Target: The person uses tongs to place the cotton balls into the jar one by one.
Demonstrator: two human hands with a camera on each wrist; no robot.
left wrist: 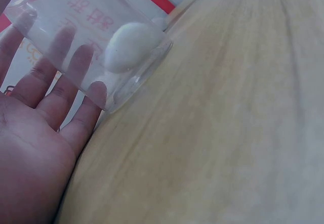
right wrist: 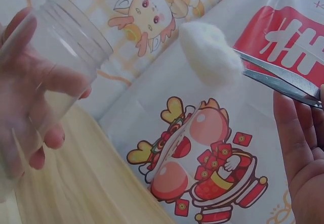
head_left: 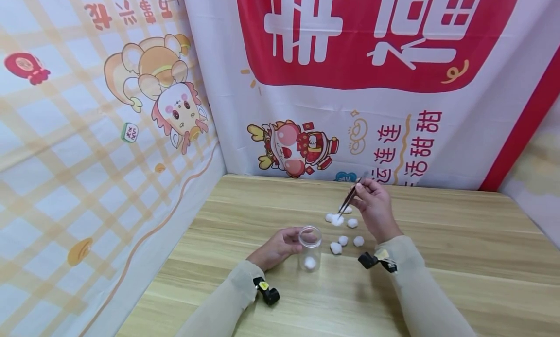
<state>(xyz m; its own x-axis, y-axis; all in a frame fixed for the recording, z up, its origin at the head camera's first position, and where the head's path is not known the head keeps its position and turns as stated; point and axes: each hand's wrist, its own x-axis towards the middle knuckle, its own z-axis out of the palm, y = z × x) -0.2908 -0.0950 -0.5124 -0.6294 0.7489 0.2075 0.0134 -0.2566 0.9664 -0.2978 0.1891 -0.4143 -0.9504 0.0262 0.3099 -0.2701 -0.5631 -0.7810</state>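
Note:
My left hand (head_left: 280,248) grips a clear, open-topped plastic jar (head_left: 310,247) that stands on the table, its fingers round the side. Inside, one white cotton ball (left wrist: 132,47) lies at the bottom. My right hand (head_left: 374,205) pinches metal tweezers (head_left: 350,199), which point down and to the left. At their tips is a fluffy cotton ball (right wrist: 211,54), held between the two prongs and, in the right wrist view, to the right of the jar's mouth. Several loose cotton balls (head_left: 336,248) lie on the table between the jar and my right hand.
The wood-grain table (head_left: 459,239) runs back to a printed red and white cloth (head_left: 385,84). A checked cloth wall (head_left: 87,181) borders it on the left. Black wrist cameras (head_left: 268,292) sit on both sleeves.

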